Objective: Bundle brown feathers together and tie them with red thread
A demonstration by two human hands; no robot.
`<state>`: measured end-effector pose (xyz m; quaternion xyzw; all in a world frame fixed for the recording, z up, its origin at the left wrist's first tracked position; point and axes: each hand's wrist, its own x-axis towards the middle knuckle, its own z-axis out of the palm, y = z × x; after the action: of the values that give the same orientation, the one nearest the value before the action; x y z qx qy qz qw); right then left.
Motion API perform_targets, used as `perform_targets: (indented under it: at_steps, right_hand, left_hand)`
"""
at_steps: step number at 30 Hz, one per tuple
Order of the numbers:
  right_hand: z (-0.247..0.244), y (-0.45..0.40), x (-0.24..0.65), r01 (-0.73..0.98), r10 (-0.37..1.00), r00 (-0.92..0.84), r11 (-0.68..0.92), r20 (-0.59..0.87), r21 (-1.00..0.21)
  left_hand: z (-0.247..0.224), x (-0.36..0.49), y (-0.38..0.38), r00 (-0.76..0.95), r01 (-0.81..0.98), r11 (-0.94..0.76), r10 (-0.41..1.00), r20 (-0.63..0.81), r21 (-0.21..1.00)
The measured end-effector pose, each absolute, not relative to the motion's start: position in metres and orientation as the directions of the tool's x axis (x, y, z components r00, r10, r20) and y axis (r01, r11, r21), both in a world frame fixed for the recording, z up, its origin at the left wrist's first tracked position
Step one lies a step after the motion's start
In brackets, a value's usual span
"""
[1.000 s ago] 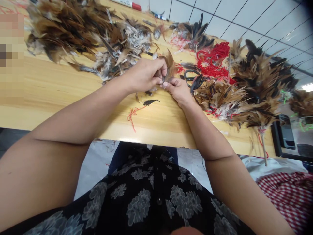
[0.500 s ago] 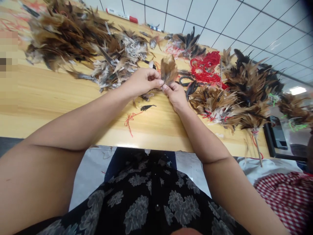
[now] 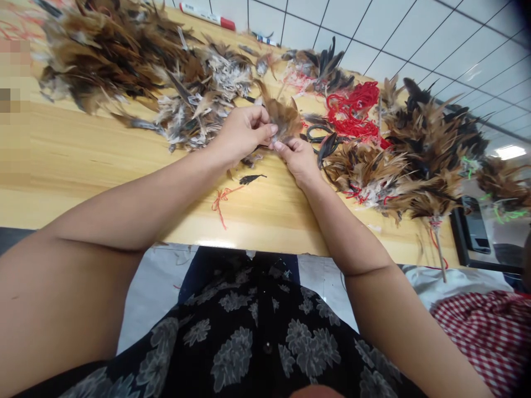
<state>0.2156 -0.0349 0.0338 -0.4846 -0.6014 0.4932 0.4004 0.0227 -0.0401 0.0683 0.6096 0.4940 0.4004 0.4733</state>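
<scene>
A small fan of brown feathers (image 3: pixel 284 117) rises between my two hands above the table. My left hand (image 3: pixel 248 131) is closed, its thumb and forefinger pinching at the left side of the feathers near the base. From the right, my right hand (image 3: pixel 299 158) pinches the quill ends between thumb and fingers. The two sets of fingertips nearly meet, and the quills themselves are mostly covered. Just right of my right hand lie dark scissors handles (image 3: pixel 318 134) and a dark feather (image 3: pixel 328 148). A small black feather (image 3: pixel 252 179) and red string (image 3: pixel 222 203) lie nearer me.
Big piles of brown feathers (image 3: pixel 112 61) and pale-quilled bundles (image 3: pixel 186 119) spread across the left. Red yarn (image 3: pixel 352 113) lies behind the scissors. At right are tied feather bundles (image 3: pixel 369 171) and a feather duster on a stick (image 3: pixel 440 249). A marker (image 3: pixel 207 15) lies at the back.
The feathers between my hands have spread from a compact upright bunch into a wider fan, with some leaning left. My left fingertips have shifted slightly up. The view has tilted a little.
</scene>
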Motion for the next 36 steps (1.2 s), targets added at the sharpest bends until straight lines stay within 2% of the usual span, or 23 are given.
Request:
perform_targets:
  at_steps: [6,14,17,22,30,36]
  right_hand:
    - [0.029,-0.033,0.215,0.188,0.983,-0.181,0.050,0.016,-0.981]
    - [0.025,-0.031,0.219,0.196,0.979,-0.197,0.083,0.043,-0.977]
    - [0.022,-0.029,0.220,0.242,0.985,-0.172,0.068,0.026,-0.968]
    - [0.011,-0.024,0.222,0.304,0.986,-0.163,0.074,0.024,-0.950]
    - [0.014,-0.023,0.224,0.381,0.950,-0.296,0.211,0.098,-0.900]
    - [0.013,-0.022,0.223,0.524,0.954,-0.281,0.247,0.109,-0.815]
  left_hand:
    - [0.071,0.025,-0.042,0.207,0.210,-0.011,0.978,-0.033,0.978]
    - [0.055,0.015,-0.029,0.222,0.165,-0.104,0.973,0.066,0.981]
    - [0.056,0.012,-0.027,0.201,0.193,-0.134,0.975,0.094,0.972]
    - [0.060,0.012,-0.030,0.228,0.314,-0.115,0.973,0.043,0.942]
    - [0.053,0.012,-0.026,0.266,0.256,-0.142,0.961,0.071,0.956]
    - [0.049,0.013,-0.025,0.343,0.211,-0.137,0.938,0.058,0.968]
